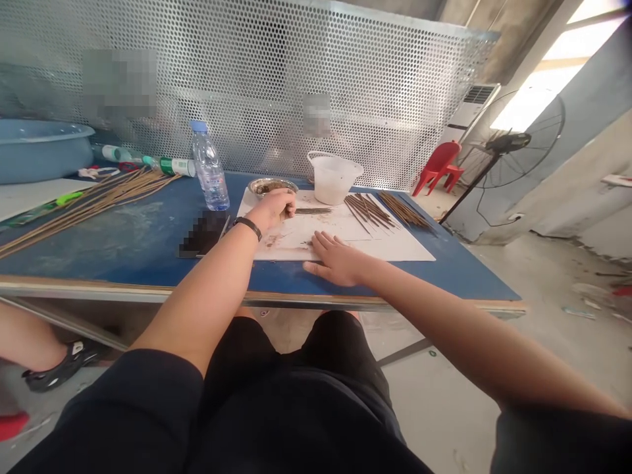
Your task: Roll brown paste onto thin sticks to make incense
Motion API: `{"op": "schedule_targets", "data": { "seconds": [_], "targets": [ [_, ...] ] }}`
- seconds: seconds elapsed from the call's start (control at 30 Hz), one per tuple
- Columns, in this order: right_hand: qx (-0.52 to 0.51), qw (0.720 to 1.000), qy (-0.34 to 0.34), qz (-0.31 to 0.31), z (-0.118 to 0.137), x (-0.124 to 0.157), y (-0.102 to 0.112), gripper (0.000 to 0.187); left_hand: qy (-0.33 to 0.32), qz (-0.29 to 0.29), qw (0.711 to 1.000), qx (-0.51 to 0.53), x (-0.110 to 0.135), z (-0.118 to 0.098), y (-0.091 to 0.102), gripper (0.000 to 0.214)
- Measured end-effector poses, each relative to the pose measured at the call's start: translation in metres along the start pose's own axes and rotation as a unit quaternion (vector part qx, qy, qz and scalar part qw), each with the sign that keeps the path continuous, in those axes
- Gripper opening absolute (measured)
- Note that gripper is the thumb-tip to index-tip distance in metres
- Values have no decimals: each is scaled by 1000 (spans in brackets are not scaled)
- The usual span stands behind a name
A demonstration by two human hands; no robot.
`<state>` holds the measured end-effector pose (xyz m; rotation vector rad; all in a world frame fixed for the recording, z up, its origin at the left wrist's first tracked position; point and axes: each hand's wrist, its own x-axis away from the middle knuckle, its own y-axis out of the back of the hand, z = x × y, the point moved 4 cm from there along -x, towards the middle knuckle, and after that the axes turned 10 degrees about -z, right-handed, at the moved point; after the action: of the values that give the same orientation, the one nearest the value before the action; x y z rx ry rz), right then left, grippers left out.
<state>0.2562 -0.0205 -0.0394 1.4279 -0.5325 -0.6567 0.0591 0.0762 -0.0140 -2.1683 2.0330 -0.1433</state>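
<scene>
My left hand is closed round the end of a thin dark stick that lies across a white board on the blue table. A black band sits on that wrist. My right hand rests flat and open on the board's near edge, fingers spread. Just beyond my left hand stands a small metal bowl with dark stuff in it. A white plastic tub stands behind the board. Several dark coated sticks lie in a pile on the board's right part.
A clear water bottle stands left of the bowl. Several bare bamboo sticks lie at the left, near a blue basin. A perforated metal screen backs the table. A fan and a red chair stand at right. Another person's foot is at left.
</scene>
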Motion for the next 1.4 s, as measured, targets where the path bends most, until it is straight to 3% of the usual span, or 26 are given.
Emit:
{"op": "schedule_targets", "data": {
  "seconds": [0.07, 0.17, 0.3, 0.43, 0.53, 0.63, 0.73, 0.87, 1.03, 1.13, 1.27, 1.4],
  "targets": [
    [-9, 1000, -5, -6, 1, 12, 2, 112, -6, -8, 1000, -18, 3, -2, -1, 34],
    [-17, 1000, -12, -15, -6, 6, -1, 110, -13, -14, 998, -63, 9, -5, -2, 32],
    [-1, 999, -42, -20, -26, -36, -9, 113, -25, -17, 990, -134, 12, -5, -4, 25],
    [-19, 996, -88, -15, -43, -78, -8, 103, -47, -8, 973, -224, 6, 1, 0, 22],
    [-64, 991, -112, -42, -58, -86, 8, 91, -107, 2, 926, -363, 3, 3, 2, 14],
    [-93, 984, -124, -92, -83, -73, 28, 68, -155, 57, 868, -467, 7, 5, -5, 10],
    [-45, 988, -100, -107, -110, -55, 39, 35, -155, 98, 844, -504, 14, 10, -14, 37],
    [-31, 993, -83, -80, -128, -48, 37, 16, -168, 106, 799, -568, 18, 14, -26, 66],
    [-62, 988, -114, -82, -118, -55, 33, 12, -220, 97, 739, -630, 15, 16, -33, 54],
    [-101, 982, -109, -121, -102, -56, 35, 11, -269, 98, 717, -635, 16, 10, -37, 44],
    [-116, 978, -66, -161, -78, -54, 42, 11, -267, 92, 689, -667, 18, 4, -38, 25],
    [-114, 978, -90, -148, -78, -51, 46, 12, -261, 79, 673, -688, 17, -1, -33, 23]
  ]
}}
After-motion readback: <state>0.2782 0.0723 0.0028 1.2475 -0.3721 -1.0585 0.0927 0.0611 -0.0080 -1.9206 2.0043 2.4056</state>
